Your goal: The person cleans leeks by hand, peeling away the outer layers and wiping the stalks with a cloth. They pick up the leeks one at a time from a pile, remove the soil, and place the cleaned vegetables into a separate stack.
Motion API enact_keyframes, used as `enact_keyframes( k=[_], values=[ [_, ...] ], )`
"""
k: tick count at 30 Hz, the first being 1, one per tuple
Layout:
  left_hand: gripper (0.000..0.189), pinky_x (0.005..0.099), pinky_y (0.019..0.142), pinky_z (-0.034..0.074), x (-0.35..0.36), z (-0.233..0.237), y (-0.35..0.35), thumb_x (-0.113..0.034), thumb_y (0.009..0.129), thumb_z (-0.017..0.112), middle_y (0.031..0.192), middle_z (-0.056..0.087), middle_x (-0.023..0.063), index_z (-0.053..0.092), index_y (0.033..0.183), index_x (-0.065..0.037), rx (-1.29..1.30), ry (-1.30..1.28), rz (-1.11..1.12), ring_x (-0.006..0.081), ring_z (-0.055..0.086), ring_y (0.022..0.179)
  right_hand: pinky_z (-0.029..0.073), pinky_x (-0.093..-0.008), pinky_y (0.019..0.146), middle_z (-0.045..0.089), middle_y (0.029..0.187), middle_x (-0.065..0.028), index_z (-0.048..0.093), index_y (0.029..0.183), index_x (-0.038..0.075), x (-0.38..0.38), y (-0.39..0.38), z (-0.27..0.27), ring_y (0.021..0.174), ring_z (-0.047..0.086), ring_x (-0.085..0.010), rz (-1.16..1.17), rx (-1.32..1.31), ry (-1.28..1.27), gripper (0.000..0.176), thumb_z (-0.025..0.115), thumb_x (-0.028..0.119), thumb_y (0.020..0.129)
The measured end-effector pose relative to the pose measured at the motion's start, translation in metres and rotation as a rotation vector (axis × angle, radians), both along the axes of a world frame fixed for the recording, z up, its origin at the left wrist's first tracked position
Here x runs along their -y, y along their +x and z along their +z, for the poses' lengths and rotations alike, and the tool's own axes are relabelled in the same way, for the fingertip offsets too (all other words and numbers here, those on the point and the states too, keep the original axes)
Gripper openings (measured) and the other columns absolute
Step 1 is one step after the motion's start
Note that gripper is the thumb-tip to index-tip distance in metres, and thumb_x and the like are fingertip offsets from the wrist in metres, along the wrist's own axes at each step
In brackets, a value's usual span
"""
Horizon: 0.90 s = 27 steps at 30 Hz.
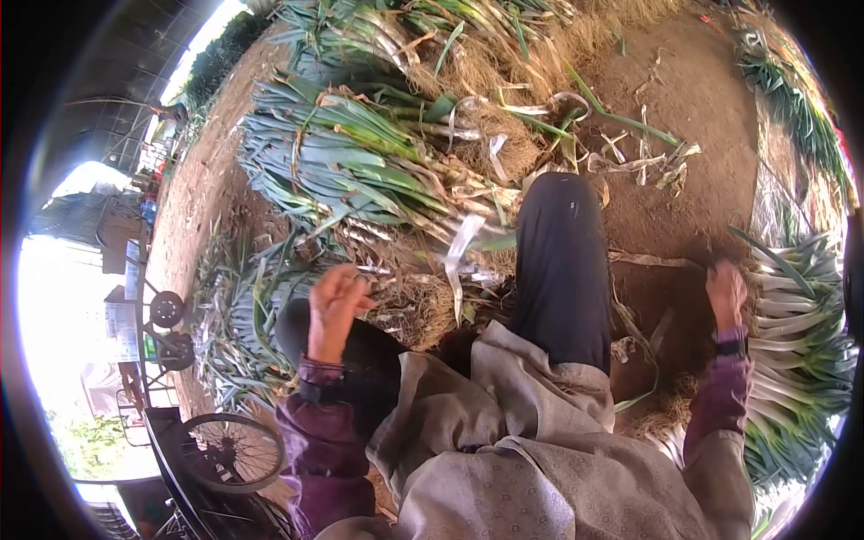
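Left hand (pixel 337 301) half-curled by untrimmed leeks (pixel 360 162) at 10 o'clock; right hand (pixel 727 292) at trimmed leeks (pixel 801 333), 3 o'clock; grips unclear. Best keep the roots aligned.

**Leeks lying on bare earth**

The dirt floor (pixel 693 99) is carrying a big heap of untrimmed leeks (pixel 360 153), their roots lying tangled towards the middle. Peeled strips (pixel 630 157) are lying scattered on the bare soil just beside it. A stack of cleaned leeks (pixel 801 315) is lying at the right, and loose leaves (pixel 234 306) are littering the left.
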State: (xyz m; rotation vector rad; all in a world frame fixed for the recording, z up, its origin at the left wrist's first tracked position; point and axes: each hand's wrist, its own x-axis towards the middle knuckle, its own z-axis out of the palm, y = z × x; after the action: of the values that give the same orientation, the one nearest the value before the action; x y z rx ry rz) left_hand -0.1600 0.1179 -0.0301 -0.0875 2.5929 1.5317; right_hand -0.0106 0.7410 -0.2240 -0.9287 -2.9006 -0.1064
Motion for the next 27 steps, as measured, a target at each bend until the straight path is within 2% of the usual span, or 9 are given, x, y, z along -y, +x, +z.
enact_keyframes(
  k=[8,12,15,17,18,19,21,24,27],
  values=[
    [0.033,0.0242,0.06,0.05,0.073,-0.004,0.002,-0.02,0.089,0.059,0.083,0.066,0.0085,0.059,0.112,0.004,-0.036,0.057,0.146,0.0141,0.066,0.067,0.048,-0.0427,0.063,0.061,0.068,-0.016,0.064,0.093,0.006,0.198,-0.172,0.2,0.064,0.061,-0.0316,0.564,-0.411,-0.301,0.025,0.062,0.03,0.089],
    [0.031,0.0232,0.059,0.049,0.1,-0.026,0.009,-0.018,0.089,0.06,0.079,0.065,0.007,0.06,0.109,0.006,-0.002,0.183,0.149,0.013,0.064,0.066,0.047,-0.0348,0.054,0.058,0.061,-0.0082,0.064,0.083,0.006,0.298,-0.24,0.157,0.057,0.058,-0.0187,1.136,-0.427,-0.341,0.022,0.062,0.027,0.089],
    [0.028,0.0236,0.059,0.048,0.111,-0.03,0.011,-0.014,0.089,0.06,0.077,0.064,0.0061,0.06,0.108,0.006,0.021,0.219,0.163,0.0131,0.063,0.065,0.04,-0.0335,0.047,0.054,0.058,-0.0033,0.055,0.054,0.005,0.379,-0.282,0.099,0.052,0.05,-0.0147,0.965,0.068,-0.929,0.036,0.062,0.024,0.083],
    [0.026,0.0238,0.059,0.048,0.126,-0.042,0.019,-0.013,0.089,0.06,0.077,0.064,0.0061,0.06,0.108,0.006,0.033,0.297,0.216,0.0128,0.063,0.064,0.049,-0.0314,0.056,0.062,0.067,-0.0065,0.066,0.079,-0.001,0.409,-0.297,0.057,0.055,0.058,-0.0145,0.951,0.235,-1.123,0.028,0.061,0.026,0.086],
    [0.026,0.0239,0.06,0.048,0.128,-0.038,0.021,-0.013,0.09,0.061,0.077,0.064,0.006,0.06,0.107,0.006,0.064,0.33,0.263,0.0127,0.063,0.065,0.053,-0.0326,0.067,0.064,0.077,-0.0123,0.064,0.091,-0.007,0.421,-0.304,0.041,0.071,0.063,-0.0177,0.987,0.248,-1.041,0.037,0.065,0.029,0.083],
    [0.026,0.0239,0.06,0.048,0.133,-0.04,0.023,-0.014,0.09,0.061,0.077,0.064,0.0059,0.06,0.107,0.006,0.059,0.381,0.301,0.0128,0.063,0.065,0.044,-0.033,0.062,0.057,0.078,-0.0104,0.06,0.084,-0.003,0.434,-0.302,0.025,0.073,0.054,-0.0183,0.95,0.126,-1.337,0.031,0.067,0.027,0.08],
    [0.026,0.0238,0.06,0.048,0.143,-0.043,0.025,-0.014,0.09,0.062,0.077,0.064,0.0057,0.06,0.107,0.006,0.062,0.474,0.357,0.0129,0.063,0.065,0.045,-0.0345,0.065,0.057,0.078,-0.0119,0.058,0.083,-0.007,0.454,-0.313,-0.012,0.073,0.055,-0.0204,0.9,0.123,-1.325,0.039,0.068,0.031,0.081],
    [0.026,0.0243,0.061,0.048,0.147,-0.043,0.025,-0.011,0.089,0.063,0.08,0.063,0.006,0.059,0.107,0.007,0.07,0.56,0.427,0.0135,0.062,0.066,0.042,-0.0387,0.092,0.056,0.108,-0.0226,0.054,0.101,-0.011,0.458,-0.323,-0.059,0.103,0.054,-0.0321,0.846,0.17,-1.231,0.049,0.068,0.031,0.079],
    [0.025,0.0249,0.062,0.05,0.149,-0.042,0.02,-0.009,0.089,0.063,0.084,0.063,0.0066,0.058,0.107,0.008,0.081,0.617,0.442,0.0131,0.061,0.068,0.043,-0.0379,0.091,0.056,0.11,-0.0264,0.052,0.109,-0.013,0.458,-0.33,-0.091,0.105,0.055,-0.033,0.832,0.265,-1.102,0.053,0.068,0.028,0.079]
  ],
)
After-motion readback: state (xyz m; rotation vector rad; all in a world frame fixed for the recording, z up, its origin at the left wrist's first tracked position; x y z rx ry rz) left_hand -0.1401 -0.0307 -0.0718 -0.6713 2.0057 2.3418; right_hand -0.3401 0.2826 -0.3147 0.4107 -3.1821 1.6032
